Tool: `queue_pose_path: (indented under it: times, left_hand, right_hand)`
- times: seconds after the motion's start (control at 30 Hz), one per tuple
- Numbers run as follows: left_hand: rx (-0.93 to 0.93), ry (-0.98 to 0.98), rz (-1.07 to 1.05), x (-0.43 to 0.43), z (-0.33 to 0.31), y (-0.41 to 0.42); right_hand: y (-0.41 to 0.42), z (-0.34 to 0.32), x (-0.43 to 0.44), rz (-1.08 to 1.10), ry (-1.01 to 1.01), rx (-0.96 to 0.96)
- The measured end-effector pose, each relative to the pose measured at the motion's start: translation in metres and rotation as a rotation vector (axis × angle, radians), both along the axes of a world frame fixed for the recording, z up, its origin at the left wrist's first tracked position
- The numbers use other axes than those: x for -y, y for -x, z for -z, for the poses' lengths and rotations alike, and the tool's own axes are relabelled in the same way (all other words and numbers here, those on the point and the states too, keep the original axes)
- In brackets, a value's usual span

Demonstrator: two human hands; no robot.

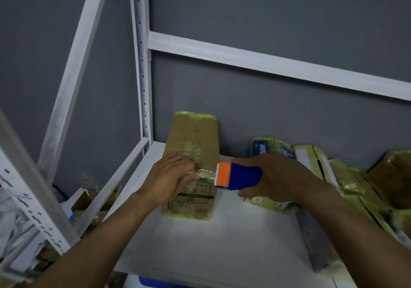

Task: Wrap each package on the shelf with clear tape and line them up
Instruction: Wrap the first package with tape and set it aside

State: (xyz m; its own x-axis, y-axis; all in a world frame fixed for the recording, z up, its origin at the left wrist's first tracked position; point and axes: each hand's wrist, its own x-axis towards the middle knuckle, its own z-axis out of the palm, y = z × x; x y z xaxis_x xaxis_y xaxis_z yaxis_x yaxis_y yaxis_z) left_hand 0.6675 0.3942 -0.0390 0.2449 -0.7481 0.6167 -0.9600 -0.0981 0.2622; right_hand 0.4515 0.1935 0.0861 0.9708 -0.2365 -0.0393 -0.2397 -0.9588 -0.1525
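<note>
A tall cardboard box (193, 140) is standing upright just left of the frame's centre, at the back of the white shelf (200, 243). Whether it is touching the grey wall (266, 9) behind it cannot be told. Yellowish clear tape (205, 173) is already running over its top, bottom and middle.

The left hand (175, 176) is lying flat on the box's front, fingers together and pressing the tape down. The right hand (275, 176) is gripping a blue dispenser (235, 176), fingers and thumb curled round its body. The dispenser's orange toothed end is sitting at the box's right edge, with the tape stretching from it to the left fingertips.

At centre right and right of the frame, more taped packages (333, 172) are lying and leaning in a loose row along the wall. The nearest one is partly hidden under the right hand. The white frame (266, 62) is crossing the upper half of the picture.
</note>
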Motion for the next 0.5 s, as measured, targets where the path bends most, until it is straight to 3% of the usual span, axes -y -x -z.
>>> queue_pose_path:
  times: [0.13, 0.27, 0.5]
  left_hand:
    - [-0.014, -0.013, 0.027, -0.012, -0.001, -0.001]
    - [0.161, -0.145, 0.025, -0.014, 0.004, -0.001]
    - [0.008, -0.07, 0.058, 0.001, 0.001, 0.017]
  right_hand:
    - [0.005, 0.0, -0.001, 0.009, 0.049, -0.011]
    - [-0.001, 0.007, -0.006, -0.007, 0.074, -0.052]
    - [-0.003, 0.012, -0.003, 0.01, 0.057, -0.078]
